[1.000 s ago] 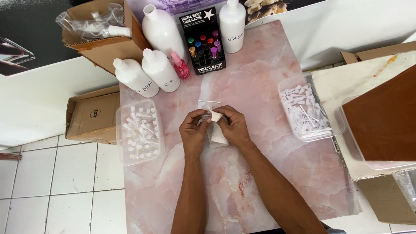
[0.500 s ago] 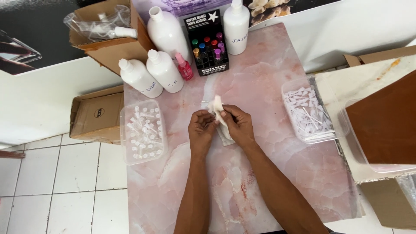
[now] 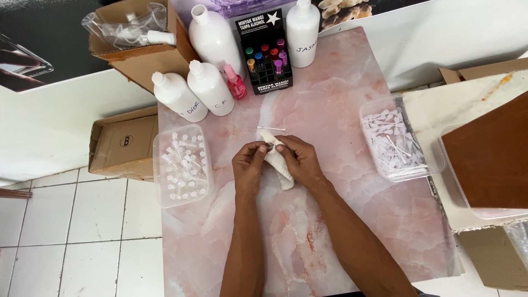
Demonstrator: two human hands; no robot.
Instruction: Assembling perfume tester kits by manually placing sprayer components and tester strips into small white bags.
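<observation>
My left hand (image 3: 248, 165) and my right hand (image 3: 297, 159) meet at the middle of a pink marble-patterned table (image 3: 330, 231). Together they hold a crumpled white cloth (image 3: 278, 162), which hangs down between them. My left fingertips pinch something small at the cloth's top edge; what it is cannot be made out. A thin white stick (image 3: 271, 128) lies on the table just beyond my fingers.
A clear tub of small capped vials (image 3: 182, 165) stands to the left, a clear tub of white sprayer parts (image 3: 395, 138) to the right. Several white bottles (image 3: 209, 88), a pink spray bottle (image 3: 235, 83) and a black display box of small coloured bottles (image 3: 268, 52) line the far edge. Cardboard boxes (image 3: 122, 144) sit left.
Both hands have kept working the white cloth, turning it from upright to hanging lower between them. The thin white stick now lies bare on the table beyond them.
</observation>
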